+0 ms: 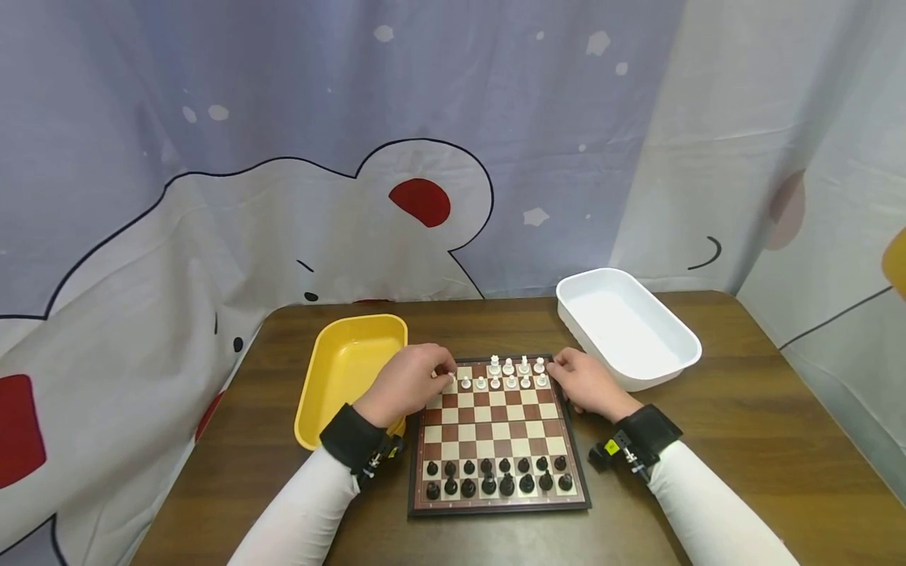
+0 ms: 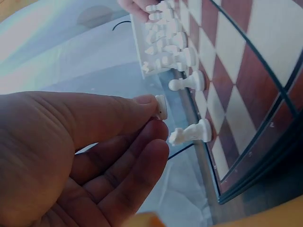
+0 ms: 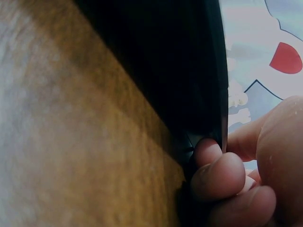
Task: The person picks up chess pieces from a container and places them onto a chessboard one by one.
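A dark brown wooden worktop (image 1: 743, 440) carries a chessboard (image 1: 498, 440) at its near middle, with a yellow tray (image 1: 333, 385) to the left and a white tub (image 1: 626, 326) at the far right. Behind the worktop hangs a pale blue and white curtain (image 1: 318, 157) printed with a large cartoon bear outlined in black with red patches. Black pieces (image 1: 495, 475) stand in two rows along the board's near edge and white pieces (image 1: 510, 376) along its far edge. The left hand (image 1: 406, 385) sits at the board's far left corner, its thumb and fingers (image 2: 142, 106) pinching a small white piece (image 2: 161, 107) just beside the corner pawns. The right hand (image 1: 587, 385) rests at the board's far right corner, its fingers (image 3: 218, 170) curled against the dark edge of the board. Both forearms wear white sleeves and black wrist straps.
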A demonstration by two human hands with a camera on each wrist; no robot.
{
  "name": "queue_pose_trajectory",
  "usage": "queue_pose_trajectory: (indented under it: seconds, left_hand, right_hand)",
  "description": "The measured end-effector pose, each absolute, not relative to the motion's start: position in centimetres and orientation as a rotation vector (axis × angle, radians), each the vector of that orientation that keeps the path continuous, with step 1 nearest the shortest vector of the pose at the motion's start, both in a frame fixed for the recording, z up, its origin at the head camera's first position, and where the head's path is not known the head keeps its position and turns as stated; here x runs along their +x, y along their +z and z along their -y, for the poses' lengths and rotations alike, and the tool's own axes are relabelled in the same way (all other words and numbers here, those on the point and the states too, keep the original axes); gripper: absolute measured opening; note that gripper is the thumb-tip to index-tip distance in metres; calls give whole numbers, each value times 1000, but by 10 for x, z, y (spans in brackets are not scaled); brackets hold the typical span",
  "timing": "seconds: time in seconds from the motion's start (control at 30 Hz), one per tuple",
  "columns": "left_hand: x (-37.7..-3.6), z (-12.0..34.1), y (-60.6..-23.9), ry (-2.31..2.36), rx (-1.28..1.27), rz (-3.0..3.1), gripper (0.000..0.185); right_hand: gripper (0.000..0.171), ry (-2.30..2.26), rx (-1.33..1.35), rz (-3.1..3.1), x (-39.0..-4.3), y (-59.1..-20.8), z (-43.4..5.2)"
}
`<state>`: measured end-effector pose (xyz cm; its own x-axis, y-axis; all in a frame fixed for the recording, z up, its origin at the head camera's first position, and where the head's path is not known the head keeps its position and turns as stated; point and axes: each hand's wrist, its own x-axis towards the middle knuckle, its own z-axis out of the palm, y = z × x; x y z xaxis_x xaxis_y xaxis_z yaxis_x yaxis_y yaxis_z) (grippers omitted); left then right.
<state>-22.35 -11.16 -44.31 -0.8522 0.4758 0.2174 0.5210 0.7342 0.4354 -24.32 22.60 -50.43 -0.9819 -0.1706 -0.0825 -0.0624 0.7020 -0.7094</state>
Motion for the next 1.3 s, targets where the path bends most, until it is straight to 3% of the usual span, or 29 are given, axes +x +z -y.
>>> queue_pose_trajectory:
  seconds: [1.3]
  left_hand:
    - [-229, 102, -456, -594, -871, 2861, 12]
  right_hand:
    - [27, -1161, -187, -2757, -242, -501, -225]
